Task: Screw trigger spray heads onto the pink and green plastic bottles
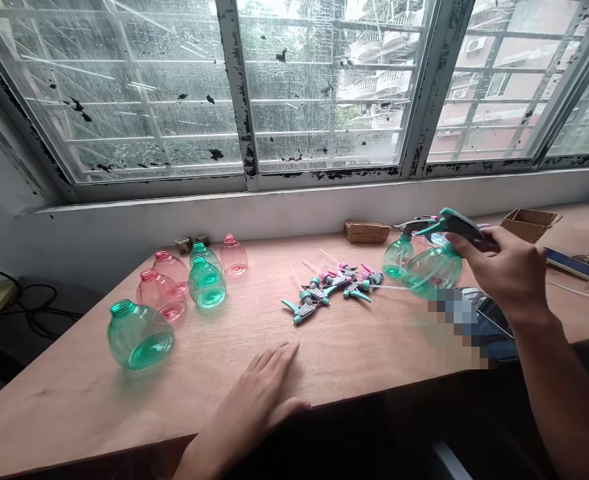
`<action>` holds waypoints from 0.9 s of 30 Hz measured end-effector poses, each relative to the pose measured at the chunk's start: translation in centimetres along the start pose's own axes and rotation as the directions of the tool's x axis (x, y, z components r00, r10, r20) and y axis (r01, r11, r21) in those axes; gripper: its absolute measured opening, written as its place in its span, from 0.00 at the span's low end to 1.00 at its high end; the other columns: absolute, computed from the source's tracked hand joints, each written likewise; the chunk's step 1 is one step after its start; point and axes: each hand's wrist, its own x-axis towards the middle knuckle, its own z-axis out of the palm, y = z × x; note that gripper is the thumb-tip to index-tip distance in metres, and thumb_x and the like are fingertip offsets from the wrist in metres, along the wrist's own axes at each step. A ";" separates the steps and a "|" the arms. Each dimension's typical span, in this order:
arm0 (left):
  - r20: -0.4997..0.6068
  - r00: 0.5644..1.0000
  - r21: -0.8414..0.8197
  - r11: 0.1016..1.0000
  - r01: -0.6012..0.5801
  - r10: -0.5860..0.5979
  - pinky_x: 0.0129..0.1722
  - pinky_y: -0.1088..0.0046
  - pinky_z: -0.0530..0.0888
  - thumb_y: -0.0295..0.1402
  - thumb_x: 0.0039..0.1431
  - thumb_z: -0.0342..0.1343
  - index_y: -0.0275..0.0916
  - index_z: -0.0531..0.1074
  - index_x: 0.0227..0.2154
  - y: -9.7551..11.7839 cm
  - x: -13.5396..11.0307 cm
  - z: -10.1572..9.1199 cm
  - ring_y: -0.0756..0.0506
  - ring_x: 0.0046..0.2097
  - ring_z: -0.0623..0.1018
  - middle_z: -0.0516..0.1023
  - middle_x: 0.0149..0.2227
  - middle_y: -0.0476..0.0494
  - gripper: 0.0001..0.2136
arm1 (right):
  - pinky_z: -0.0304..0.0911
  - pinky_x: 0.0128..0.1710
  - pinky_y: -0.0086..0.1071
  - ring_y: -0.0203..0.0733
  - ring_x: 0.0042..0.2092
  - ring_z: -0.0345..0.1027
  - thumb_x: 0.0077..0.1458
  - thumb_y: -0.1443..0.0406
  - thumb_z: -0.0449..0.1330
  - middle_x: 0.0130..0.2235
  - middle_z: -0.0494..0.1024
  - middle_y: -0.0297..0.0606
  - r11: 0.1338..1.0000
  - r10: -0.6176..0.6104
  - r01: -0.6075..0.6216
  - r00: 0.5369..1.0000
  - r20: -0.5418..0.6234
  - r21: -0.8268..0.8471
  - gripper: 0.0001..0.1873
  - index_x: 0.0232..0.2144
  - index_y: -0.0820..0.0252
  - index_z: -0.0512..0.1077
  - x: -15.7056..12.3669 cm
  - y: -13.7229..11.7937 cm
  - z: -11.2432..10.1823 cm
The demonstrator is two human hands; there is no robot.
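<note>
My right hand (511, 263) grips a green spray bottle (434, 270) by its dark grey and teal trigger head, and the bottle tilts over the table's right side. Flat on the table near its front edge lies my left hand (261, 390), fingers stretched out and holding nothing. Beyond it is a loose pile of spray trigger heads (314, 297), teal, grey and pink, with thin tubes. To the left stand open, headless bottles: a green bottle (141, 337) in front, a pink bottle (159, 293) and others behind. Another green spray bottle (397, 257) stands just behind the held one.
A dark phone-like device (494, 317), partly blurred, lies below my right hand. Against the wall sits a brown cardboard piece (367, 232); an open cardboard box (529, 225) is further right. The wooden table (74, 400) runs under a barred window. Black cables (39, 307) hang at left.
</note>
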 end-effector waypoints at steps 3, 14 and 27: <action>0.002 1.000 0.006 1.000 -0.029 0.029 0.64 0.54 0.67 0.47 0.67 0.55 0.46 0.54 0.67 0.0 0.1 0.0 0.37 0.65 0.66 0.65 0.66 0.42 0.30 | 0.52 0.31 0.36 0.56 0.38 0.74 0.57 0.44 0.62 0.35 0.83 0.50 0.954 0.140 -0.095 0.980 0.143 -0.283 0.25 0.43 0.57 0.78 3.0 1.1 2.3; 0.041 0.996 0.032 0.997 -0.074 0.073 0.62 0.54 0.69 0.43 0.69 0.54 0.50 0.65 0.61 0.2 0.4 -0.6 0.36 0.65 0.65 0.65 0.66 0.46 0.20 | 0.52 0.33 0.38 0.60 0.44 0.73 0.64 0.45 0.52 0.43 0.80 0.61 0.905 0.270 -0.075 0.862 0.428 -0.419 0.29 0.46 0.66 0.74 3.7 1.7 7.8; 0.038 0.998 0.009 0.998 -0.059 0.059 0.63 0.53 0.68 0.42 0.68 0.55 0.47 0.65 0.61 0.2 0.2 -0.6 0.36 0.65 0.65 0.64 0.67 0.44 0.20 | 0.52 0.33 0.38 0.55 0.39 0.71 0.65 0.47 0.50 0.40 0.78 0.62 0.956 0.172 -0.050 0.895 0.413 -0.290 0.28 0.46 0.68 0.70 3.5 3.7 9.3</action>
